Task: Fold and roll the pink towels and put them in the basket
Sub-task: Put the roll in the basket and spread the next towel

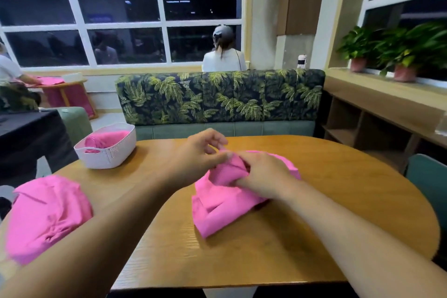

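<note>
Two bare forearms are seen closest, the left forearm crossing from the lower left corner and the right forearm from the lower right, both stretched out over a rounded wooden bench. Near the middle of the bench a crumpled towel, bright pink, is being handled at its far end. The right hand is laid on top of the cloth with its fingers curled down into a bunched fold, which is gripped. The left hand is held just beside it, so that the two hands are nearly touching, with the thumb pressed to the raised fabric. An edge appears to be pinched between thumb and curled fingers, though blur leaves this uncertain. The near part of the towel is spread loosely on the wood, with a corner pointed toward the camera.

At the left edge of the bench a heap of pink towels is piled unfolded, partly overlapped by the left forearm. A white perforated basket is set at the far left of the bench, well apart from the hands, and a rolled towel is lying inside it.

Behind the bench a sofa with a palm-leaf backrest is placed, and a person is seated beyond it, turned away. Potted plants are lined along the sill at right.
</note>
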`<state>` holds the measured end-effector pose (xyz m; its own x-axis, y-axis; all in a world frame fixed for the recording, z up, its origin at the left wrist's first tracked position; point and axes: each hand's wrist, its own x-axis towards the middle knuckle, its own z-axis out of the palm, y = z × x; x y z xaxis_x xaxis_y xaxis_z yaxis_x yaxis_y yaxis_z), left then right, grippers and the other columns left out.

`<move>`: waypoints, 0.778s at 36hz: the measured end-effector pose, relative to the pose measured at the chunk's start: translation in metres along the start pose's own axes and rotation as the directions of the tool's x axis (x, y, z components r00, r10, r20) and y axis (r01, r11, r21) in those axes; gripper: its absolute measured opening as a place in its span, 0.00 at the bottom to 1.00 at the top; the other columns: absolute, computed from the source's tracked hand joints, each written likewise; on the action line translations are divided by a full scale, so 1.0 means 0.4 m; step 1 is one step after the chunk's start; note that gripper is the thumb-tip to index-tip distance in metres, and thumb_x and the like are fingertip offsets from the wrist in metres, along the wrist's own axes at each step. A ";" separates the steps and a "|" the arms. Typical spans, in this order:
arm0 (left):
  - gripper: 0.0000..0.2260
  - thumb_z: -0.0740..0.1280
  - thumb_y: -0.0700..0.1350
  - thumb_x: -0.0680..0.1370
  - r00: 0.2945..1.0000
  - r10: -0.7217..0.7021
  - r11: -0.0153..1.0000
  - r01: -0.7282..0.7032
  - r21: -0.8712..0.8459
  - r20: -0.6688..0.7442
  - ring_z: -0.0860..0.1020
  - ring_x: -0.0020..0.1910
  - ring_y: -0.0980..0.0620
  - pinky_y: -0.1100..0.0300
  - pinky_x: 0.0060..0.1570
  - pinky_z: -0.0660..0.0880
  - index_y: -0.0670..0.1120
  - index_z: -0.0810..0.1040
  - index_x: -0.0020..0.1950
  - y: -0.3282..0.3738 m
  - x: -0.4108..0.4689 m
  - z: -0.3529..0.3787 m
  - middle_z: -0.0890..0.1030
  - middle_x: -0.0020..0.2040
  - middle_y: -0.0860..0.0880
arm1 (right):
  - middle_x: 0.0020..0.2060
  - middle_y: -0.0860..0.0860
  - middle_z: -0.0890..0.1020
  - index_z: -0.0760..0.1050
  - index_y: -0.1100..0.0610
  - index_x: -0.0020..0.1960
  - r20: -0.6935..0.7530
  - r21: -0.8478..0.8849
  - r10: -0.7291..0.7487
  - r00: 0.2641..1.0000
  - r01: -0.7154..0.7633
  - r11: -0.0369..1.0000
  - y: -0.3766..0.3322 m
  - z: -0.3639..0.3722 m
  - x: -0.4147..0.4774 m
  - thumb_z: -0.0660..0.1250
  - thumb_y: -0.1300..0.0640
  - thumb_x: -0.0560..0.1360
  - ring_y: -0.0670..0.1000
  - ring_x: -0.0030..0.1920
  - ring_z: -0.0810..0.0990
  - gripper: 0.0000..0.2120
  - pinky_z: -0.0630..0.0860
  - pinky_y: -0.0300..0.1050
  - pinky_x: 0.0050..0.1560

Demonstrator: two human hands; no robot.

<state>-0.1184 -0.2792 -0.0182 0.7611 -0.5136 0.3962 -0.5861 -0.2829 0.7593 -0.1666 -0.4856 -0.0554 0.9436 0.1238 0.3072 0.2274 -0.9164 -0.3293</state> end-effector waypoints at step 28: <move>0.16 0.63 0.51 0.82 0.701 -0.394 0.865 0.064 0.498 0.594 0.83 0.38 0.51 0.55 0.47 0.81 0.44 0.84 0.44 -0.009 0.003 0.229 0.87 0.42 0.49 | 0.65 0.49 0.79 0.73 0.51 0.73 -0.065 0.481 0.464 0.883 -0.380 0.790 0.269 -0.150 0.025 0.71 0.57 0.78 0.46 0.49 0.80 0.23 0.74 0.39 0.42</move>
<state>-0.1411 -0.3529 -0.0677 0.5996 -0.7300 -0.3280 -0.5966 -0.6808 0.4249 -0.1473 -0.6058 -0.0340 0.9236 -0.3405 0.1765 -0.0626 -0.5879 -0.8065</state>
